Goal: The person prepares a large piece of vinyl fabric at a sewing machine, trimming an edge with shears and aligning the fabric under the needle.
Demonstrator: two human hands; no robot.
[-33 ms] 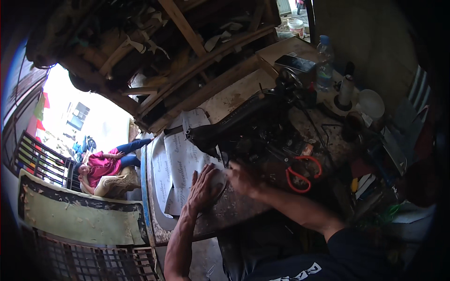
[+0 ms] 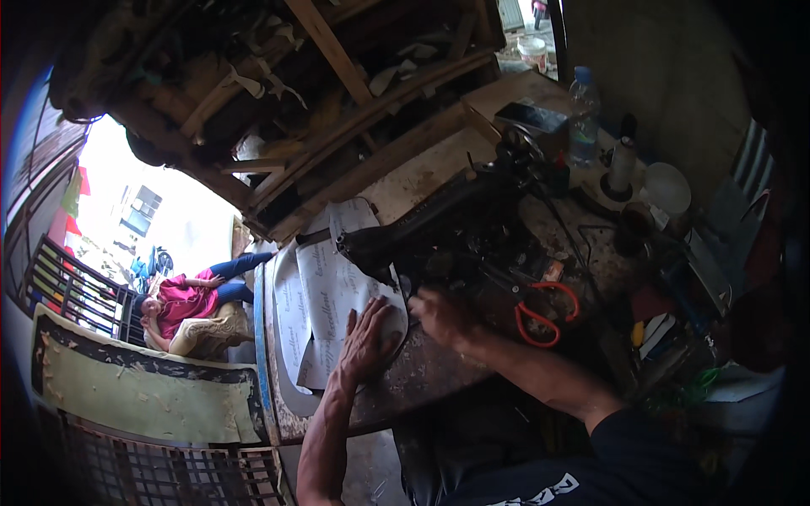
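Note:
My left hand (image 2: pixel 368 339) lies flat with fingers stretched out on a white sheet (image 2: pixel 327 295) printed with grey lettering. The sheet is layered and rests on the worn worktable under the head end of a black sewing machine (image 2: pixel 439 215). To the right of the sheet's rounded edge is my right hand (image 2: pixel 445 320), fingers curled together close to the machine's needle area. Whatever its fingertips pinch, if anything, is hidden. Red-handled scissors (image 2: pixel 540 316) lie on the table to the right of that hand.
A phone (image 2: pixel 531 115), a plastic bottle (image 2: pixel 584 118) and a thread spool (image 2: pixel 622 164) stand behind the machine. Wooden shelving (image 2: pixel 354 160) with scraps rises at the back. At left, a person in a red top (image 2: pixel 187 305) reclines beyond a pale green panel (image 2: pixel 143 388).
My right hand has shifted slightly right, away from the sheet's edge. My left hand stays on the sheet, almost unmoved.

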